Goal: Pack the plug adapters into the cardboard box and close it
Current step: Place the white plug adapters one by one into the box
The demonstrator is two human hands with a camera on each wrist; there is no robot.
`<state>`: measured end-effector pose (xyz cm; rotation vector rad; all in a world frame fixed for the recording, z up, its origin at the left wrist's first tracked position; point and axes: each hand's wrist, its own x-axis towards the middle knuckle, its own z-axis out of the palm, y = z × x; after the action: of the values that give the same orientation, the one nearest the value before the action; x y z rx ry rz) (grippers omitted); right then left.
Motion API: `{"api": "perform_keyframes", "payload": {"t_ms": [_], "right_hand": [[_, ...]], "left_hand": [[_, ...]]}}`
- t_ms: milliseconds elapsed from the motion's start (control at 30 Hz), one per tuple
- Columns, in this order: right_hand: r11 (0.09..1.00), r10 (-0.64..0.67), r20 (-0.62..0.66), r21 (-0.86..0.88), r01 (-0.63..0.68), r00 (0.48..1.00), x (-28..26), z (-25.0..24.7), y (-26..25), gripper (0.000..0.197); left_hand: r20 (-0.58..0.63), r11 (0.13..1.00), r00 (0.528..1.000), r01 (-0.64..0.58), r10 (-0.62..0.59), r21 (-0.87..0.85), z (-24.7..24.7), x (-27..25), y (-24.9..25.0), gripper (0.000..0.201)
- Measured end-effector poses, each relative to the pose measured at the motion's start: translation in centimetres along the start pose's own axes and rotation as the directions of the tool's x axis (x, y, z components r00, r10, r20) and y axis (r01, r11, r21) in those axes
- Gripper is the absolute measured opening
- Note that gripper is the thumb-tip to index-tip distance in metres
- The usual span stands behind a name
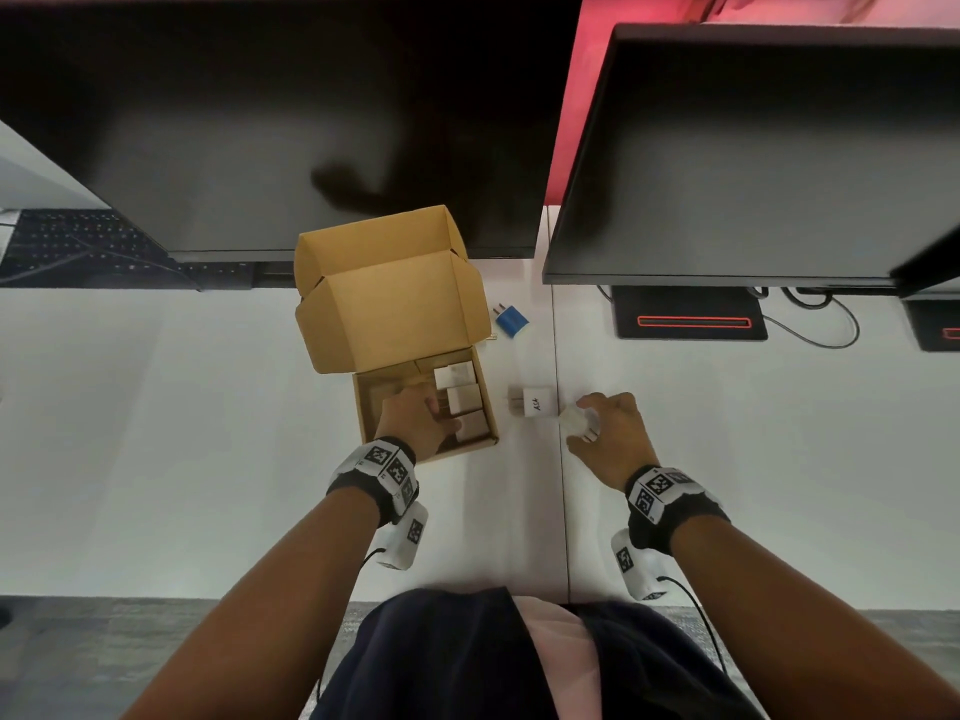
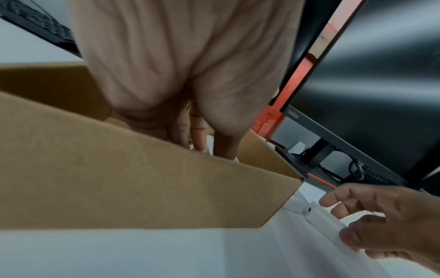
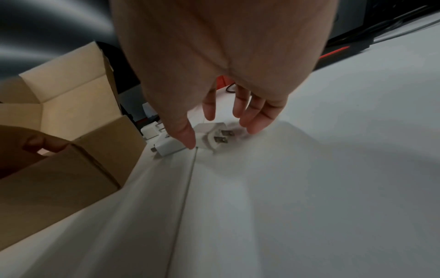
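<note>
The cardboard box (image 1: 491,407) stands mid-desk with its lid (image 1: 389,309) tilted up. Three white plug adapters (image 1: 464,398) lie along its right side. My left hand (image 1: 415,423) reaches inside, and its fingers (image 2: 197,139) and thumb pinch the prong end of the middle one. My right hand (image 1: 608,433) hovers with spread fingers over a white adapter (image 3: 214,143) lying prongs-up on the desk, without gripping it. Another white adapter (image 1: 535,402), marked with writing, lies just to its left. A blue adapter (image 1: 511,320) sits behind, beside the box.
Two dark monitors (image 1: 753,148) hang over the back of the white desk (image 1: 208,433). A keyboard (image 1: 78,241) lies at the far left. A monitor base (image 1: 691,319) with cables is at the back right. A seam (image 1: 563,511) runs down the desk.
</note>
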<state>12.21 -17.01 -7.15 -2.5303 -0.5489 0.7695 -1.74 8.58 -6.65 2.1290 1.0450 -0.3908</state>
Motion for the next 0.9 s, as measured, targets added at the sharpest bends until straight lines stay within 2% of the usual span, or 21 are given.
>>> {"api": "perform_keyframes", "payload": {"t_ms": [100,267,600,767,900], "right_hand": [[0.998,-0.057,0.038,0.004,0.057,0.998,0.2,-0.2,0.2,0.045],[0.995,-0.094,0.034,0.030,0.093,0.995,0.5,-0.4,0.3,0.037],[0.993,-0.104,0.035,0.065,0.101,0.994,0.7,-0.5,0.5,0.036],[0.977,-0.169,-0.096,0.119,0.180,0.981,0.4,-0.9,-0.5,0.034],[0.961,-0.198,-0.133,0.169,0.219,0.971,0.5,-1.2,-3.2,0.035]], "left_hand": [[-0.047,0.994,0.996,-0.071,0.075,0.081,0.1,0.1,0.1,0.027],[-0.053,0.979,0.980,-0.190,0.194,0.077,0.6,-0.4,0.5,0.051],[-0.045,0.987,0.986,-0.159,0.160,0.037,0.3,-0.5,1.5,0.045],[-0.104,0.986,0.982,-0.149,0.156,0.080,-0.8,-1.2,2.0,0.029],[-0.020,0.974,0.984,-0.172,0.177,0.148,-0.3,-0.6,1.7,0.042]]}}
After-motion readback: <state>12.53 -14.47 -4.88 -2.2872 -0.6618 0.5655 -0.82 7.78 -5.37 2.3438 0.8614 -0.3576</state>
